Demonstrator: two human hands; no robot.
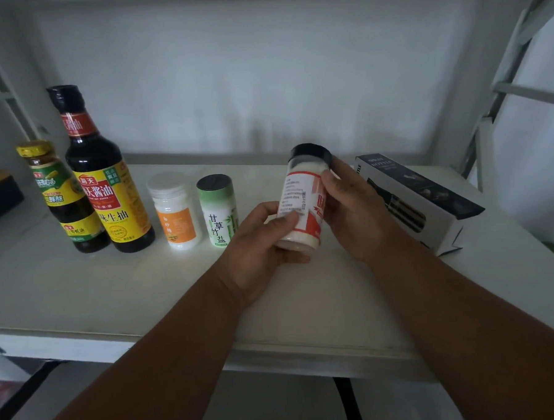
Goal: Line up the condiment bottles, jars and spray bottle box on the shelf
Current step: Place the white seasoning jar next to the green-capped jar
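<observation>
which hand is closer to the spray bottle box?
Right. The right hand holds the red-label jar just left of the spray bottle box; the left hand grips the jar's base, farther left.

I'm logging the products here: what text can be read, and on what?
"海天酱油" and "味生抽": tall soy sauce bottle.
"甘草竹盐": green-lidded jar.
"SPRAY BOTTLE", faint: spray bottle box.
Blurred: small yellow-capped bottle, orange-label jar, and the black-lidded jar held by left hand and right hand.

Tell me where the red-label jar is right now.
In the head view, the red-label jar is held above the shelf by both hands, right of the green jar and left of the box.
</observation>
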